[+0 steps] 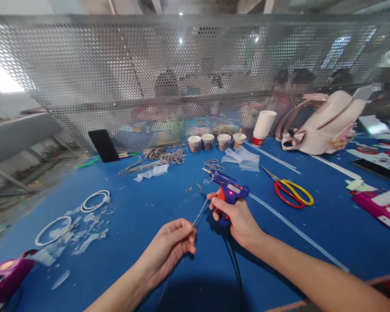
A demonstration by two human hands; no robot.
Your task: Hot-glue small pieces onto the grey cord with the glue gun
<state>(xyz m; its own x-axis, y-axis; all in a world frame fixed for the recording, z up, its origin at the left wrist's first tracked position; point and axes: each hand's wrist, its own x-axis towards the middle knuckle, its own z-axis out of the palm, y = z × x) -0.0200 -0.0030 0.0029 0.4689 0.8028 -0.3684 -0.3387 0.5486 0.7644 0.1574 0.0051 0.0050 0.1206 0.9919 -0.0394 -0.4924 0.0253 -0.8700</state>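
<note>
My right hand [235, 216] grips a blue hot glue gun [229, 187] above the blue table [143, 208], nozzle pointing up-left, its black cord trailing toward me. My left hand [172, 245] pinches the lower end of a thin grey wire or string [199, 211] that rises toward the gun. A small coil of the same grey string [213, 164] lies just beyond the nozzle.
Red-and-yellow scissors [292, 192] lie to the right. White rings [95, 200] and plastic scraps sit at left. Small cups [214, 141], a paper cup stack [263, 126], a black phone [103, 145], a pink backpack [328, 123]. A perforated metal screen [117, 65] stands behind, with people beyond it.
</note>
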